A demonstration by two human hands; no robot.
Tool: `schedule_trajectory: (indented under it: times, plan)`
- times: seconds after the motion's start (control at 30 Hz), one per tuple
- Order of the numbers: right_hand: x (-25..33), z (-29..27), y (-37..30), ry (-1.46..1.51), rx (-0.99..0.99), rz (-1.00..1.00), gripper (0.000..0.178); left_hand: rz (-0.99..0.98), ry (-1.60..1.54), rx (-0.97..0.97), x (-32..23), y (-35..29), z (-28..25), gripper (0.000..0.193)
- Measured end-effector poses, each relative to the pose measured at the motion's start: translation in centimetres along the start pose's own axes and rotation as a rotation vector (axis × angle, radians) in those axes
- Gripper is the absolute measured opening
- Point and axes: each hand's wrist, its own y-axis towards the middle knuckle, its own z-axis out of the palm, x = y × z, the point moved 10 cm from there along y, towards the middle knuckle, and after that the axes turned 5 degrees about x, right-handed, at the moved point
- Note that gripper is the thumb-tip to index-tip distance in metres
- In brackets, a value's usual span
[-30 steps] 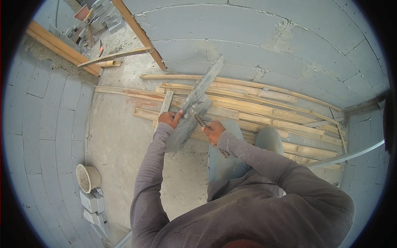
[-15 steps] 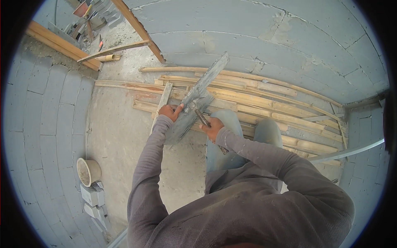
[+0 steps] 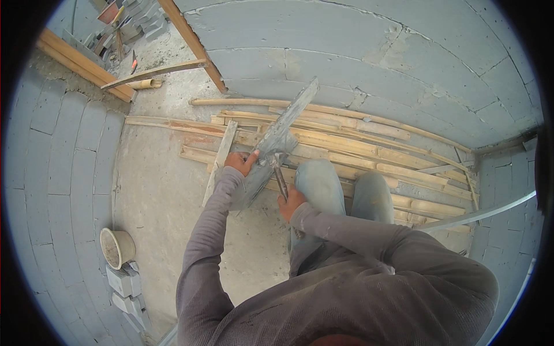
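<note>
A narrow grey, mortar-smeared board slants across the middle, with further grey boards crossing under it. My left hand is closed on the upper board's left edge, the thumb lying along its face. In my right hand is a hammer, gripped by its handle. The hammer's head is at the board's face, just right of my left thumb; whether it touches I cannot tell. A pale wooden strip lies beside my left hand.
Long bamboo and wood strips lie along the far block wall. A bucket and several grey blocks line the left wall. A wooden frame with a crosspiece stands at the far-left opening. My knees are close right.
The hammer's handle has swung more upright, and my right hand has shifted lower and slightly left. My left hand keeps its hold on the board. The whole view has tilted slightly.
</note>
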Motion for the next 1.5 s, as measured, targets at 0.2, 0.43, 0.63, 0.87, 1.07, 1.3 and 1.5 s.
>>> schedule_trajectory:
  times: [0.2, 0.43, 0.63, 0.87, 1.07, 1.3, 1.5]
  plan:
    - [-4.7, 6.8, -2.7, 0.460, 0.200, 0.479, 0.019, 0.020, -0.087, -0.149, 0.3, -1.2, -1.0, 0.065]
    - [-1.4, -1.0, -3.8, 0.614, 0.476, 0.356, 0.017, -0.055, 0.117, -0.154, -0.1, -2.8, -1.5, 0.063]
    - [-3.5, -8.3, -6.7, 0.553, 0.421, 0.199, 0.017, 0.124, 0.191, -0.594, -6.2, -10.5, -4.7, 0.044]
    - [-8.2, -8.9, -8.1, 0.686, 0.407, 0.228, 0.016, -0.450, -0.379, -0.379, 2.4, -25.5, 16.4, 0.018]
    - [-9.1, -8.0, -8.7, 0.742, 0.436, 0.205, 0.016, -0.530, -0.121, -0.392, 6.2, -20.5, 21.9, 0.022]
    - [-9.3, -8.4, -10.8, 0.764, 0.434, 0.166, 0.015, -0.775, 0.066, -0.085, 13.1, -14.4, 25.3, 0.032]
    - [-10.3, -8.6, -10.7, 0.775, 0.403, 0.235, 0.017, -0.777, 0.062, -0.099, 12.6, -11.8, 24.9, 0.021]
